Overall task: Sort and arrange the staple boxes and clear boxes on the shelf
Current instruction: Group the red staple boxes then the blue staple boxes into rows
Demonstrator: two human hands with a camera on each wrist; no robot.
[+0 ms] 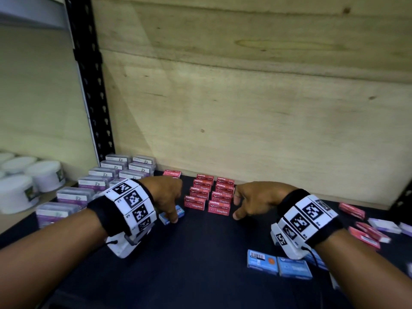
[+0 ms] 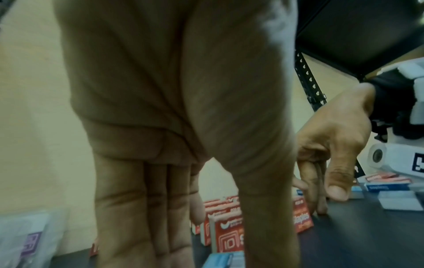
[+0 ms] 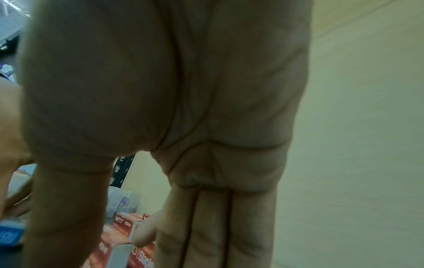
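- Blue staple box (image 1: pixel 171 214) sits under my left hand (image 1: pixel 166 195) on the dark shelf (image 1: pixel 200 253); head view shows my fingers (image 1: pixel 172 216) curled down onto it, just left of the red staple boxes (image 1: pixel 208 194). I should slide it squarely and keep clear of the red rows. My right hand (image 1: pixel 252 200) hovers relaxed, holding nothing, beside those rows.
- Left wrist view: my fingers (image 2: pixel 137 208) point down near straight; I cannot tell a real grip. Clear boxes (image 2: pixel 23 239) lie left.
- Right wrist view: fingers (image 3: pixel 213 226) straight, empty, above red boxes (image 3: pixel 123 228).
- Loose blue boxes (image 1: pixel 278 265) and red ones (image 1: pixel 365 235) wait right.
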